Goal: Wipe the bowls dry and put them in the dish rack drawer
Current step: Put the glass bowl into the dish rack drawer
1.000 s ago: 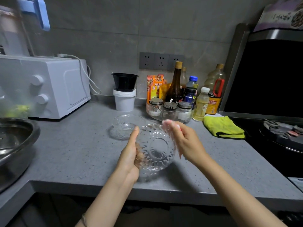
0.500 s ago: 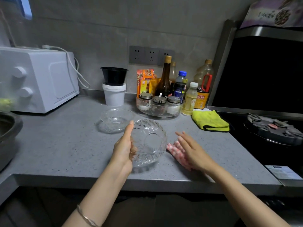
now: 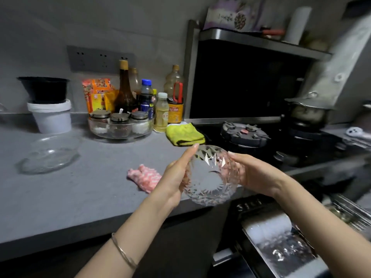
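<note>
- Left hand (image 3: 176,175): I log it against the left side of the cut-glass bowl (image 3: 210,177), one digit straight up along the rim and the others seen through the glass, wrapped behind the wall.
- Right hand (image 3: 254,176): it clasps the opposite side, thumb on the rim and fingers curled round the back of the glass.
- The two hands stay apart, with only the bowl between them. It is held off the surface and tilted so its opening faces me, over the front edge of the counter (image 3: 80,197).
- Pink cloth (image 3: 145,177): crumpled on the counter just left of the left hand, touched by neither hand.
- Second glass bowl (image 3: 48,155): upright on the counter, well to the left of both hands.
- Yellow cloth (image 3: 184,135): folded, just beyond the left hand's fingertips, beside the stove (image 3: 244,133).
- Drawer (image 3: 281,243): pulled out below the right forearm, with a shiny front (contents too blurred for me to list).
- Beyond and left of the hands: a glass tray of jars (image 3: 120,129), bottles (image 3: 124,89) behind it, and a white tub (image 3: 50,115) with a black bowl (image 3: 44,89) on top.
- Pot (image 3: 307,111): on the far burner, beyond the right hand.
- Bracelet (image 3: 124,253): on the left wrist.
</note>
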`<state>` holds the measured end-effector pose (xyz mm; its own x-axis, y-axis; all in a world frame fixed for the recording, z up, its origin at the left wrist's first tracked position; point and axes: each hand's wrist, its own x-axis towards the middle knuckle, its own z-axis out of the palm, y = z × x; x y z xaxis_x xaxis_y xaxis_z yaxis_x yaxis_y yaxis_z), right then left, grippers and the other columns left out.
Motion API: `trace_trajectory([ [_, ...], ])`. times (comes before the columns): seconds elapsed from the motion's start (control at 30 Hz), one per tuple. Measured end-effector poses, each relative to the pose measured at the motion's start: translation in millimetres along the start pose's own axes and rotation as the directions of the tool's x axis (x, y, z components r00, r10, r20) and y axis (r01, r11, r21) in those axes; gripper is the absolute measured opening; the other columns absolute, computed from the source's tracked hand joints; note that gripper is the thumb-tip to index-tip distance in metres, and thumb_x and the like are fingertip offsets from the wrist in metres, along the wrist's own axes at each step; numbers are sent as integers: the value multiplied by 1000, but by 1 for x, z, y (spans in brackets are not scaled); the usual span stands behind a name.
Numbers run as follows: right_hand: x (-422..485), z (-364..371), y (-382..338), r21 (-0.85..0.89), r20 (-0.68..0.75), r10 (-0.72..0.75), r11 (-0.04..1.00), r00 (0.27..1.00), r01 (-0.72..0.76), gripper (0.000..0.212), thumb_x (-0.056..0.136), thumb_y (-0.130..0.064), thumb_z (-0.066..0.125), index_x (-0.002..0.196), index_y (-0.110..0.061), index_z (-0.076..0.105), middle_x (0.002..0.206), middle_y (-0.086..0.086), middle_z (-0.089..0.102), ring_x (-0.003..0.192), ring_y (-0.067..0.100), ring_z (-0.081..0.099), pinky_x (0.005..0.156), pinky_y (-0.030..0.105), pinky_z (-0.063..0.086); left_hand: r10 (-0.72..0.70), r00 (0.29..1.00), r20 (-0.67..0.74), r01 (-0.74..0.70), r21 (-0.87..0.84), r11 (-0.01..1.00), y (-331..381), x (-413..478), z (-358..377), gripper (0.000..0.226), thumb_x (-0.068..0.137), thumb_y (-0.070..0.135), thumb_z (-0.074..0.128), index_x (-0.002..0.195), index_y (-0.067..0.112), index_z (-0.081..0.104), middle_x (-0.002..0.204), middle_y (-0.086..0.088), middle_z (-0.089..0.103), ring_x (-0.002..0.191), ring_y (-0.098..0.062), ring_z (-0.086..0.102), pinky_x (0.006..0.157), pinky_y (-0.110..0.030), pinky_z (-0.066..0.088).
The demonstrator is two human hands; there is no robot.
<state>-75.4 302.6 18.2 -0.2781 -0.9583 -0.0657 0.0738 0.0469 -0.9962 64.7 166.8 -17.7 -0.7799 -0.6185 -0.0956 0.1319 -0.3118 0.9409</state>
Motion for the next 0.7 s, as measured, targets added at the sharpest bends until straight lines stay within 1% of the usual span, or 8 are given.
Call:
trace_trajectory([
  [0.17, -64, -62, 11, 79, -165, 57, 996, 985, -44, 76, 47, -43, 92, 109, -11, 64, 79, 2, 72, 62, 9, 66, 59, 19, 54, -123, 965, 231, 120, 27, 992, -36, 14, 78, 72, 52, 65, 71, 104, 15, 72, 100, -9, 74, 95, -23, 70, 92, -39, 51],
  [0.27, -104, -97, 21, 107, -279, 40, 994, 959, -11, 62, 43, -42, 93, 92, -15, 67, 74, 1, 70, 55, 5, 61, 50, 15, 50, -128, 944, 303, 94, 126, 988, -64, 24, 127, 70, 57, 71, 66, 105, 20, 72, 101, -2, 74, 97, -18, 69, 97, -36, 48],
  [0.37, -138, -131, 31, 151, -380, 43, 988, 924, 16, 36, 56, -34, 89, 82, -16, 72, 74, 3, 70, 54, 6, 61, 50, 15, 51, -72, 949, 308, 20, 168, 986, -95, 37, 167, 45, 88, 61, 45, 93, 23, 67, 97, 6, 73, 88, -5, 68, 80, -19, 51],
  [0.4, -149, -143, 36, 161, -435, 56, 987, 899, 16, 26, 65, -30, 82, 83, -15, 71, 73, 3, 70, 54, 6, 62, 49, 16, 51, -58, 951, 304, 1, 184, 983, -107, 41, 179, 43, 94, 55, 38, 98, 21, 65, 98, 5, 71, 85, -4, 66, 72, -16, 51],
  [0.43, -157, -156, 41, 170, -491, 74, 985, 868, 13, 16, 74, -26, 73, 85, -14, 69, 72, 2, 69, 53, 7, 62, 49, 16, 51, -43, 955, 295, -18, 201, 979, -118, 44, 189, 43, 98, 50, 33, 107, 19, 61, 104, 2, 68, 87, -6, 64, 72, -17, 51],
  [0.5, -173, -186, 55, 179, -596, 99, 984, 797, 11, 11, 82, -23, 62, 87, -15, 67, 72, 0, 68, 54, 6, 61, 51, 15, 51, -25, 954, 298, -66, 290, 955, -149, 52, 207, 39, 100, 45, 30, 119, 19, 53, 118, 0, 62, 99, -13, 61, 85, -26, 49],
  [0.63, -189, -243, 81, 231, -708, 152, 973, 690, 23, 10, 87, -22, 60, 88, -14, 66, 72, 1, 68, 54, 6, 62, 54, 13, 51, -36, 951, 307, -114, 454, 883, -214, 73, 221, 26, 99, 42, 35, 115, 31, 53, 127, 4, 58, 109, -12, 54, 92, -28, 41],
  [0.7, -186, -267, 93, 259, -726, 183, 966, 663, 17, 12, 91, -17, 56, 90, -10, 66, 71, 3, 69, 54, 8, 64, 54, 14, 54, -69, 947, 313, -129, 570, 811, -243, 83, 224, 34, 99, 45, 37, 125, 30, 51, 132, 8, 53, 116, -9, 48, 93, -26, 36],
])
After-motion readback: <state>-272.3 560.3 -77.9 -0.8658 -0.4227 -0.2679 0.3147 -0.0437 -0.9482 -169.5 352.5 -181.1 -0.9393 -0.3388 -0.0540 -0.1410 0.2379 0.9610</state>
